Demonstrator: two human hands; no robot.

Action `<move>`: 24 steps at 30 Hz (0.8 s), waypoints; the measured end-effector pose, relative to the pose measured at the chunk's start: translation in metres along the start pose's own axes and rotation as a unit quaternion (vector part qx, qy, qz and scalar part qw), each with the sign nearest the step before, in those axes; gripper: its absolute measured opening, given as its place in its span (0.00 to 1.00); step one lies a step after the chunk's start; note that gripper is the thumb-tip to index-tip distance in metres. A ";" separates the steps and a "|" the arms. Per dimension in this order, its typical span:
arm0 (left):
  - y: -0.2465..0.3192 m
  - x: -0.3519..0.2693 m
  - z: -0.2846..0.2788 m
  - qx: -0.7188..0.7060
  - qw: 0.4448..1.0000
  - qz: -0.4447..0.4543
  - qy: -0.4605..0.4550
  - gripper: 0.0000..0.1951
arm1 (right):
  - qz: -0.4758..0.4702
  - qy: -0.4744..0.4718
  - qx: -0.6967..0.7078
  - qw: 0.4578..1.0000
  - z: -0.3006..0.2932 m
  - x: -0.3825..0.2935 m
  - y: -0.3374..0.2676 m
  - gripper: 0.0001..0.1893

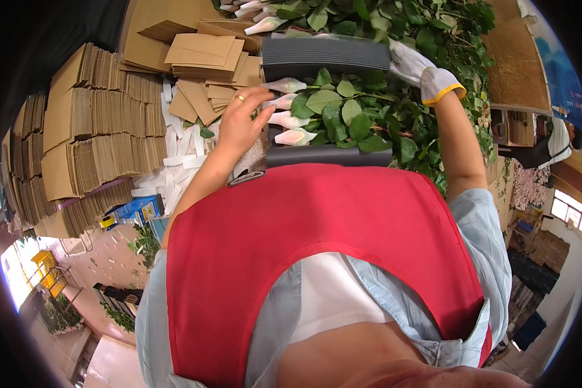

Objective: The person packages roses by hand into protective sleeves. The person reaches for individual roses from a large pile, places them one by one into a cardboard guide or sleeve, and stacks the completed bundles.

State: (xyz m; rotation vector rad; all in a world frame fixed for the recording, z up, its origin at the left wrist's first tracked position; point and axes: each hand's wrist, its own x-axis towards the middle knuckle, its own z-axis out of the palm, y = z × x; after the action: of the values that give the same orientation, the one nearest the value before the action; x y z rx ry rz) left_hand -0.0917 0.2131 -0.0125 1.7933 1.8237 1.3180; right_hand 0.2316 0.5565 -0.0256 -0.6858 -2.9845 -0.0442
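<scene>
Several flower stems with leaves lie side by side before me, their heads in white mesh sleeves pointing left. My bare left hand, a ring on one finger, is at the upper sleeved heads, its fingers bent and apart; whether it grips one I cannot tell. My right hand, in a white glove with a yellow cuff edge, is at the right end of a dark grey ribbed sheet or stack beyond the stems; its fingertips are partly hidden. A dark grey padded edge runs along the near side of the stems.
Stacks of folded cardboard stand at the left, with loose cardboard pieces beyond my left hand. White mesh sleeves lie heaped near a blue box. More leafy stems and sleeved heads lie at the far side.
</scene>
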 end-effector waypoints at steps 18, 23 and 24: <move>0.003 0.009 0.051 -0.019 0.932 -0.353 0.079 0.21 | -0.251 -0.146 0.211 0.933 -0.027 0.041 -0.209 0.38; 0.007 0.002 0.050 -0.161 0.907 -0.343 0.185 0.10 | -0.256 -0.115 0.233 0.931 -0.024 0.037 -0.208 0.36; 0.010 -0.002 0.046 -0.153 0.892 -0.387 0.174 0.10 | -0.250 -0.128 0.228 0.932 -0.027 0.038 -0.210 0.35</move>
State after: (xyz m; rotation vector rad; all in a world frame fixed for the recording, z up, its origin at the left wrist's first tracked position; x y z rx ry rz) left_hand -0.0514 0.2284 -0.0317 0.5600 2.0221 1.4964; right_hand 0.1079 0.3830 0.0019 0.1353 -3.1353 0.7351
